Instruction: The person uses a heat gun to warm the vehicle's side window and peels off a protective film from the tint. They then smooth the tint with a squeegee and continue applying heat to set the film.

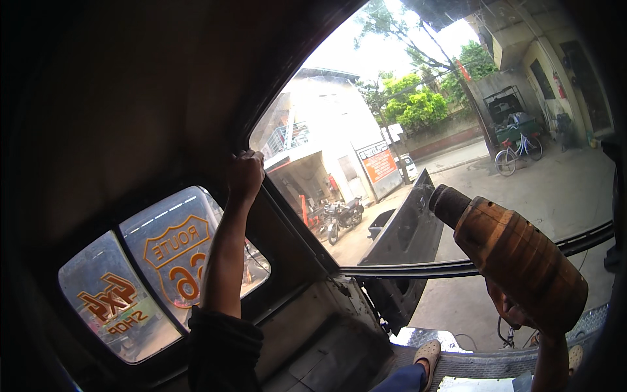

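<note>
Head view: left hand (246,171) clenched at the cab frame (287,221); right hand (514,315) grips the chunky brown tool (526,255), raised at right. Looks like brace-and-position step; next move calls for steady support.

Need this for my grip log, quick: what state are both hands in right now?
Left hand: closed on the vehicle's dark frame.
Right hand: closed, holding an orange-brown impact wrench.

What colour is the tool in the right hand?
The tool is orange-brown, its nose dark; head view.
</note>
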Action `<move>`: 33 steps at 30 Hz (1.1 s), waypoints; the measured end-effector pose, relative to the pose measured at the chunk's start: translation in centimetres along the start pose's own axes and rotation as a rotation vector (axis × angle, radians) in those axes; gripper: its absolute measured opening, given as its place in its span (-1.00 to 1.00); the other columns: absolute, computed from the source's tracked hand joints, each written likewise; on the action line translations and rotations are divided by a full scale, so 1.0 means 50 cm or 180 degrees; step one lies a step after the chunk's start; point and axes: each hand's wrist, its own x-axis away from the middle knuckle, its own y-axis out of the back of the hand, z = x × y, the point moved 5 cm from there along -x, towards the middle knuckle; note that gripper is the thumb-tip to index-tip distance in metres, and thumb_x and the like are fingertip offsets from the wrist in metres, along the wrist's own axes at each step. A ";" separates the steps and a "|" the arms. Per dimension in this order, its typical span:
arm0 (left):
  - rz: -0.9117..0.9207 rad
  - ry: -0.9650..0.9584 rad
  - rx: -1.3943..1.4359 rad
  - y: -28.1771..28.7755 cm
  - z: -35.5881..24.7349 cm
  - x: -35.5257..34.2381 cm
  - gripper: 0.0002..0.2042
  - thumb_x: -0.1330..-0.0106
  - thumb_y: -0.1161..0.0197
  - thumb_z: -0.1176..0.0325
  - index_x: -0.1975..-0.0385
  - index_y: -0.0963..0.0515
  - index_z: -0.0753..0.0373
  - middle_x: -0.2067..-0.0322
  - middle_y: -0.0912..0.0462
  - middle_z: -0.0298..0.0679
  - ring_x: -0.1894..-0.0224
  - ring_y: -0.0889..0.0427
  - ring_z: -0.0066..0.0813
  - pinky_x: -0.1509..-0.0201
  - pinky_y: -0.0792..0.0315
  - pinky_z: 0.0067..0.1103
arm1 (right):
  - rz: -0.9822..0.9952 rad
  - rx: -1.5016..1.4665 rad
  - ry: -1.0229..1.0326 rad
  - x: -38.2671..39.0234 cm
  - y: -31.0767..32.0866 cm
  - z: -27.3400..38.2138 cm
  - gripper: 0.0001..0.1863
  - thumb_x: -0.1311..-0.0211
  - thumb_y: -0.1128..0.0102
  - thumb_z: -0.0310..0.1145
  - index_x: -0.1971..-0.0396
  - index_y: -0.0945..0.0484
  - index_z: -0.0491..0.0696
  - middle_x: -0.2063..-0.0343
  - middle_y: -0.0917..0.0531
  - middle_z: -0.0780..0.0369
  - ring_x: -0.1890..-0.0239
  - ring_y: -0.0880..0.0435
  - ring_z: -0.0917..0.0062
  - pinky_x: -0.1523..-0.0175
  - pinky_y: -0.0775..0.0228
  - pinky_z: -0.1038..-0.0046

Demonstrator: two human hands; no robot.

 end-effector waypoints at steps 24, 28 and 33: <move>0.0026 0.1549 0.2932 -0.049 0.023 -0.017 -0.94 0.10 -0.24 0.50 0.65 -0.52 0.34 0.64 -0.61 -0.19 0.58 -0.58 -0.51 0.46 -0.43 -0.56 | -0.0016 0.1255 0.0006 0.024 0.026 0.036 0.00 -0.02 -0.25 0.03 -0.32 0.17 0.02 -0.31 -0.02 0.19 -0.37 0.08 0.37 -0.42 0.28 0.32; 0.0230 0.1349 0.2823 -0.039 0.025 -0.009 -0.94 0.10 -0.23 0.53 0.70 -0.50 0.34 0.49 -0.66 -0.10 0.47 -0.64 -0.44 0.41 -0.47 -0.55 | 0.0091 0.0142 0.0348 0.020 0.046 0.087 -0.02 -0.03 -0.25 0.04 -0.32 0.16 0.03 -0.30 -0.04 0.20 -0.37 0.07 0.37 -0.42 0.29 0.32; 0.0212 0.1128 0.2738 -0.009 0.008 -0.005 -0.89 0.11 -0.22 0.60 0.76 -0.44 0.33 0.48 -0.65 -0.06 0.28 -0.66 -0.36 0.31 -0.48 -0.55 | 0.0360 0.0165 -0.0385 -0.003 0.034 0.058 -0.06 -0.05 -0.24 0.01 -0.31 0.12 0.03 -0.28 -0.09 0.20 -0.34 -0.02 0.38 -0.41 0.25 0.31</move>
